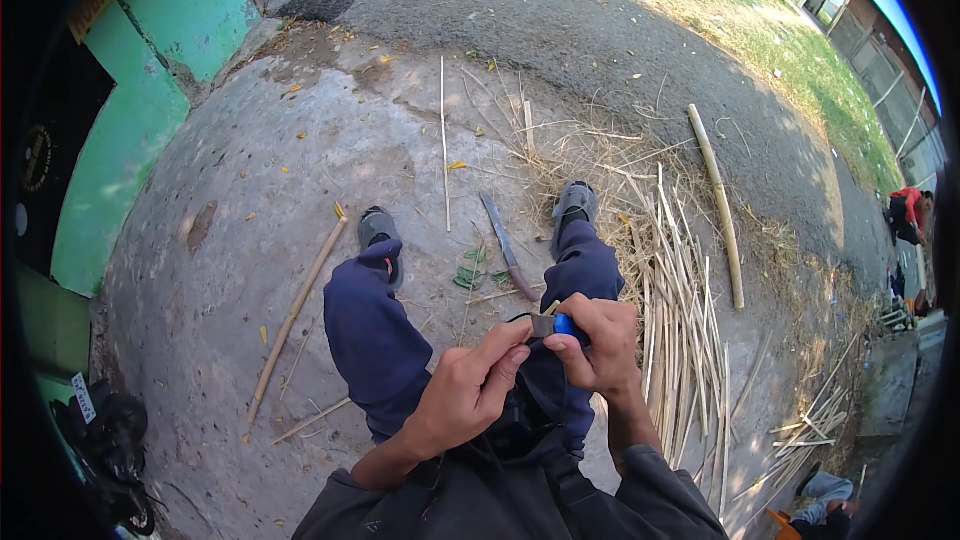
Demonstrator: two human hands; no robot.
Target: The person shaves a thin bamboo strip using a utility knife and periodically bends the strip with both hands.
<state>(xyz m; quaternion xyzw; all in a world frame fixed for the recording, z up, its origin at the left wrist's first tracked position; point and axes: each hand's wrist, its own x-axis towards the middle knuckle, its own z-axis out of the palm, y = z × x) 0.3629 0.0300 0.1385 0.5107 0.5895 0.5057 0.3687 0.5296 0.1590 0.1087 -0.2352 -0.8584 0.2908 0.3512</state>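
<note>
Both my hands meet above my lap. My right hand [606, 348] is closed around a small tool with a blue handle [566, 325] and a short grey metal end [543, 325]. Thumb and fingers of my left hand [460, 395] pinch together right beside that metal end. What they hold, if anything, is hidden; a thin dark curved line and a pale sliver show just above. Between my feet a large knife [500, 234] with a dark blade and brown handle lies on the concrete, near some green leaves [468, 279].
Split bamboo strips [685, 340] lie heaped to my right, with dry shavings behind. A bamboo pole [717, 208] lies beyond them, another stick [298, 315] at left, a thin strip [444, 145] ahead. A motorcycle [105, 450] stands lower left. Other people [908, 215] are at far right.
</note>
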